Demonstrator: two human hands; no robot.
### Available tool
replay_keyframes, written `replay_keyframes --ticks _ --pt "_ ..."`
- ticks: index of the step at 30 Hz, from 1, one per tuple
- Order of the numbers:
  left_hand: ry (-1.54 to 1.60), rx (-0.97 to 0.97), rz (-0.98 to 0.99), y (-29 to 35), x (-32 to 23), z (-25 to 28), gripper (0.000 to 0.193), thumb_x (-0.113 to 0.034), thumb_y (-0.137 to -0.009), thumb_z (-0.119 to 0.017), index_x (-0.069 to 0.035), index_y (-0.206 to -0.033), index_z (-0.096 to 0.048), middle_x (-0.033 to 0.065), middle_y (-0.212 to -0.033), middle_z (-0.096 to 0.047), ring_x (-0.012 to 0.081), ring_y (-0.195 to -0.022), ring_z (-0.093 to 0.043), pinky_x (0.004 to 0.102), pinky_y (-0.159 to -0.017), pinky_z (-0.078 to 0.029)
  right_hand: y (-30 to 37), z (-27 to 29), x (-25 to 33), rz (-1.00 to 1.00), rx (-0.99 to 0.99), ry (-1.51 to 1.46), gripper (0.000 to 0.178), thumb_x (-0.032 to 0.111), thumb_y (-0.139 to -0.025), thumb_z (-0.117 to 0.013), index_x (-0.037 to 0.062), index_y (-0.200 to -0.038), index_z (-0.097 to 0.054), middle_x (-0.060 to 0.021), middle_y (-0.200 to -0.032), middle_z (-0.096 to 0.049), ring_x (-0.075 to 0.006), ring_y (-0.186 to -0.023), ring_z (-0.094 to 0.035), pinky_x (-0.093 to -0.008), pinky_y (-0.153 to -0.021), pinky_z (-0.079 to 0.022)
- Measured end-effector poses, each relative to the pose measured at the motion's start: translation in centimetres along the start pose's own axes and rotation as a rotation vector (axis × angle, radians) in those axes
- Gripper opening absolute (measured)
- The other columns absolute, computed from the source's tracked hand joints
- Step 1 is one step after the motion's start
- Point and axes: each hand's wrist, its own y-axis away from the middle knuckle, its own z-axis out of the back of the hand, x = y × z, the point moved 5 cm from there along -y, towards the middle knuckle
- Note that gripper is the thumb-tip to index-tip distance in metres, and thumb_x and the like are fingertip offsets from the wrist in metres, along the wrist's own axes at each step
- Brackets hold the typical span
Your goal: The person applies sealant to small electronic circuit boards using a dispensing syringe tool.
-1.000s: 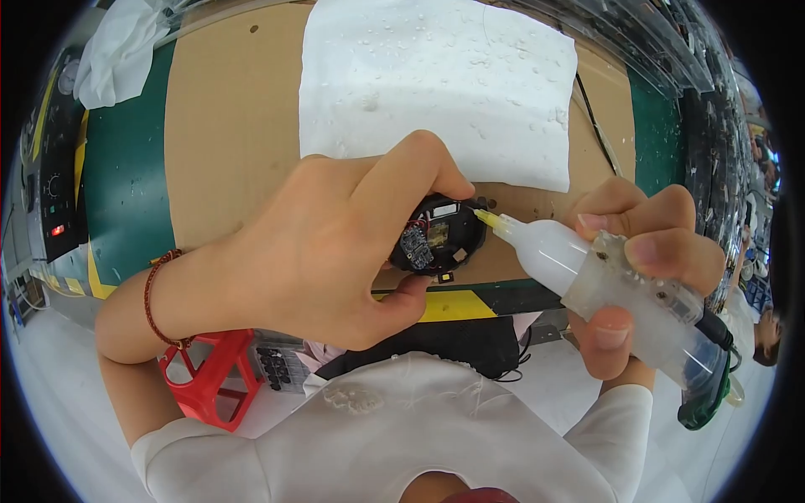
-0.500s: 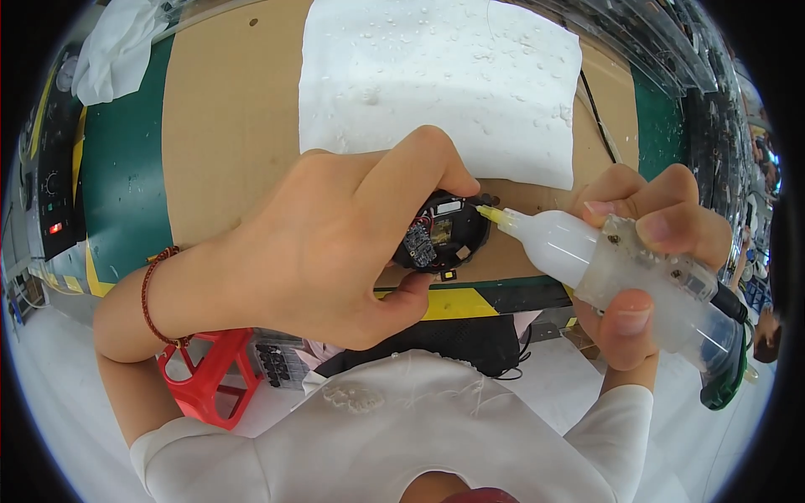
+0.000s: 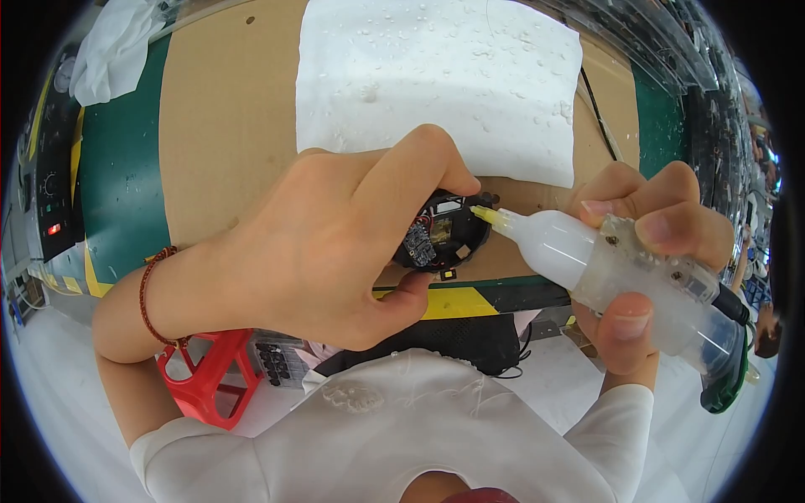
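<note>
My left hand (image 3: 352, 226) is closed around a round black plastic housing (image 3: 474, 243), gripping it between thumb and fingers. Inside the housing sit a small circuit board (image 3: 418, 243), thin red wires and a pale rectangular part (image 3: 449, 206). My right hand (image 3: 654, 235) is wrapped round a translucent glue dispenser (image 3: 641, 264) with a white front section. Its yellow needle tip (image 3: 484, 214) reaches over the housing's right inner edge; whether it touches cannot be told. A dark cable and a green clip-like end piece (image 3: 725, 381) show at the dispenser's back.
A white sheet (image 3: 436, 84) dotted with clear blobs lies on the brown board (image 3: 226, 126) beyond my hands. At the left stands a black control box (image 3: 52, 189) with a lit red switch. A red stool (image 3: 214, 381) is below the table edge.
The needle tip has shifted very slightly leftward over the housing. Both hands keep their grip and otherwise stay nearly in place.
</note>
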Motion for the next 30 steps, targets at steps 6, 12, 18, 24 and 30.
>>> replay_keyframes --ticks 6,12,18,24,30 --pt "-0.002 -0.009 -0.014 -0.04 -0.03 0.00 0.049 0.001 -0.057 -0.065 0.007 -0.101 -0.046 0.0128 -0.085 -0.059 0.0173 -0.064 -0.063 0.0221 -0.053 -0.048 0.17 -0.05 -0.11 0.002 -0.011 0.040 0.049 0.046 -0.067 -0.071 0.0173 -0.098 -0.046 -0.0015 -0.076 -0.038 -0.0158 -0.059 -0.046 -0.0280 -0.053 -0.040" --pt "0.019 -0.002 -0.009 -0.03 -0.02 -0.01 0.048 0.001 -0.057 -0.064 0.007 -0.101 -0.046 0.0127 -0.084 -0.059 0.0168 -0.063 -0.063 0.0214 -0.053 -0.048 0.13 -0.15 0.01 0.008 -0.016 0.050 0.047 0.046 -0.068 -0.070 0.0180 -0.098 -0.045 -0.0011 -0.076 -0.037 -0.0144 -0.058 -0.044 -0.0285 -0.054 -0.038" --pt "0.004 -0.009 -0.022 -0.10 -0.12 0.06 0.048 0.001 -0.057 -0.064 0.006 -0.101 -0.046 0.0120 -0.082 -0.059 0.0158 -0.063 -0.062 0.0214 -0.054 -0.048 0.10 -0.30 0.10 0.004 -0.012 0.050 0.045 0.044 -0.070 -0.069 0.0182 -0.098 -0.045 -0.0011 -0.076 -0.037 -0.0134 -0.059 -0.043 -0.0286 -0.056 -0.038" --pt "0.027 -0.021 -0.022 -0.11 -0.12 0.01 0.048 0.001 -0.057 -0.064 0.007 -0.101 -0.047 0.0121 -0.082 -0.058 0.0151 -0.061 -0.061 0.0215 -0.054 -0.048 -0.06 -0.42 0.11 0.015 0.005 0.049 0.044 0.041 -0.070 -0.070 0.0177 -0.098 -0.044 -0.0007 -0.076 -0.036 -0.0127 -0.061 -0.041 -0.0288 -0.056 -0.037" --pt "-0.015 -0.005 -0.021 -0.16 -0.22 0.04 0.047 0.002 -0.056 -0.064 0.007 -0.100 -0.047 0.0123 -0.081 -0.058 0.0154 -0.061 -0.061 0.0216 -0.054 -0.047 -0.33 -0.53 0.14 0.089 0.026 0.038 0.046 0.040 -0.069 -0.071 0.0156 -0.098 -0.043 -0.0010 -0.076 -0.034 -0.0118 -0.061 -0.034 -0.0293 -0.057 -0.035"
